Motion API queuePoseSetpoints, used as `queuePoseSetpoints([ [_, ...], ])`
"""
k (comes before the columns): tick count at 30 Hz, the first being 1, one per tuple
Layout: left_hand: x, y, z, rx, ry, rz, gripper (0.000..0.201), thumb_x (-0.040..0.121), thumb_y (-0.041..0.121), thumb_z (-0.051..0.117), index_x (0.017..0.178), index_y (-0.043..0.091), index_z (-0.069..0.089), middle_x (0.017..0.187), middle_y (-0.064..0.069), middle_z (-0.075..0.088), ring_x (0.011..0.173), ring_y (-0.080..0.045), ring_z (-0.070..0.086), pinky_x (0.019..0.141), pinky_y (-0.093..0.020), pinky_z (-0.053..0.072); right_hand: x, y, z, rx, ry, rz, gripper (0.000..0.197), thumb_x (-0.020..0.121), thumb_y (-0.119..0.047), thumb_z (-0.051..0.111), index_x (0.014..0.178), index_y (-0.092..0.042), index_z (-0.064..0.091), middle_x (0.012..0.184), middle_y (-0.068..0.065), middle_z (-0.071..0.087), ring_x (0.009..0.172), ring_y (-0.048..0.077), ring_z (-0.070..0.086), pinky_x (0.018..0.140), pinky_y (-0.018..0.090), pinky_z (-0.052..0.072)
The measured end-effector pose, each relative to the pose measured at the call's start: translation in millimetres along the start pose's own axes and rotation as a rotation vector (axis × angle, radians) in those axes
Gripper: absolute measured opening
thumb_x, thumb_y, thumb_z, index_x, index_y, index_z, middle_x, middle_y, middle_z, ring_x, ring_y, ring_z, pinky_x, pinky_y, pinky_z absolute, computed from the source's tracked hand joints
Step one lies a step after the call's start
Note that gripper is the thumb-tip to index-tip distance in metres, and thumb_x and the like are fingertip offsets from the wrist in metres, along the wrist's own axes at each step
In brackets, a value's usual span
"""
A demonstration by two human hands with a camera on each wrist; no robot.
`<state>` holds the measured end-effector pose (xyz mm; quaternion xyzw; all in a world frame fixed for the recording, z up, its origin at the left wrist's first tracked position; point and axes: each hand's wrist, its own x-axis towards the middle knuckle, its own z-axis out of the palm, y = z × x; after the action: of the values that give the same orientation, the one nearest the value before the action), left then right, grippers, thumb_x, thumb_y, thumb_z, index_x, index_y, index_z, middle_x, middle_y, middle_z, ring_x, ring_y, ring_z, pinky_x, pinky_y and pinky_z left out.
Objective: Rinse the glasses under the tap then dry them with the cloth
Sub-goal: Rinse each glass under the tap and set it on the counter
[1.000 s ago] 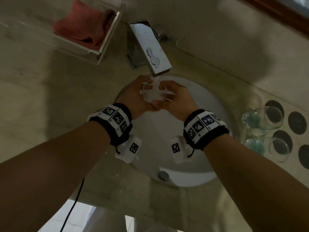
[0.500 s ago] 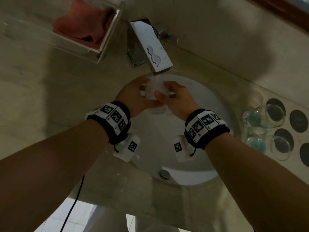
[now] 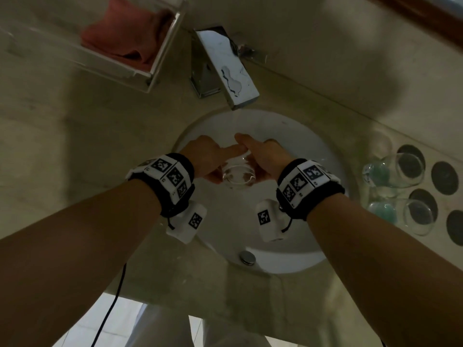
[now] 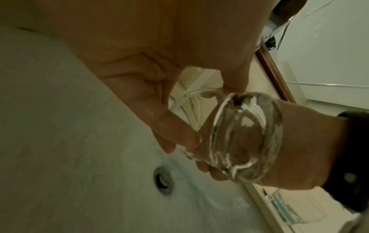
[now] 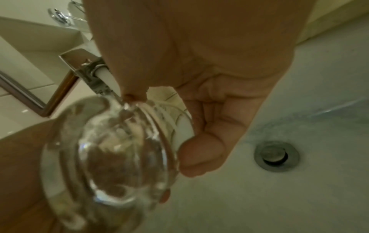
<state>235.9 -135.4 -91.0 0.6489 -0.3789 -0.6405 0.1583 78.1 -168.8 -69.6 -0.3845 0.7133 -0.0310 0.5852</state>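
While water ran from the tap (image 3: 226, 71), both hands cupped one glass (image 3: 238, 174) low over the basin (image 3: 313, 136), left hand (image 3: 208, 156) and right hand (image 3: 265, 156) curled round its sides, probably so the stream could flush it. It was clear, thick-bottomed and wet.

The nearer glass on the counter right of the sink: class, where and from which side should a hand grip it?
Grip the nearer glass round its clear middle wall, coming down from above. It seems to lie on its side on the counter, mouth pointing right, so the curved wall faces up; the other glass lies close behind it.
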Motion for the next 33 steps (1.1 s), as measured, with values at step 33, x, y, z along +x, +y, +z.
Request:
queuePoseSetpoints([
  [33,-9,0,-2,-0.082,0.159,0.292,0.052,0.075,0.035,0.085,0.118,0.011,0.068,0.11,-0.002,0.071,0.094,-0.018,0.071,0.074,-0.033,0.063,-11,6,-4,-0.14,0.153,-0.442,0.07,0.071,-0.073,0.067,0.112,-0.016,0.07,0.107,0.002,0.073,0.098,0.021,0.071,0.088,0.046,0.06],
])
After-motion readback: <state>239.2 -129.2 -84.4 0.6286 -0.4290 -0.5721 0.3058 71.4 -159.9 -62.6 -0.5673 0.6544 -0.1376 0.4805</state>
